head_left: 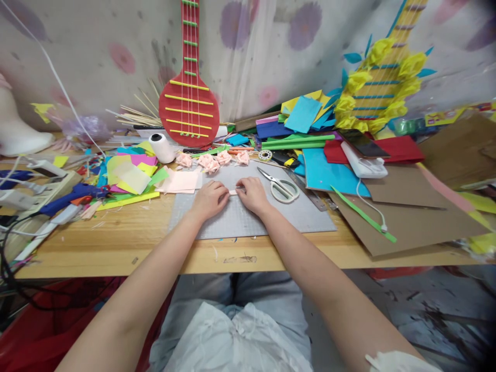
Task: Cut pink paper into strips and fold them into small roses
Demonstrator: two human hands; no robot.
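My left hand (210, 199) and my right hand (252, 193) meet over a grey cutting mat (248, 219) on the wooden table. Both have their fingers curled and pinch a small pale pink strip of paper (233, 192) between them. Several pink paper rosettes (212, 161) lie in a row just beyond the mat. A sheet of pale pink paper (181, 181) lies to the left of my left hand. White-handled scissors (282, 185) rest on the mat right beside my right hand.
A blue glue gun (73, 195) and cables lie at the left. Coloured paper sheets (132, 173), a white thread spool (161, 148), brown cardboard (411, 209) and a metal ruler (310, 191) crowd the table. A red paper guitar (189, 98) and a yellow-flowered one (377, 88) lean against the wall.
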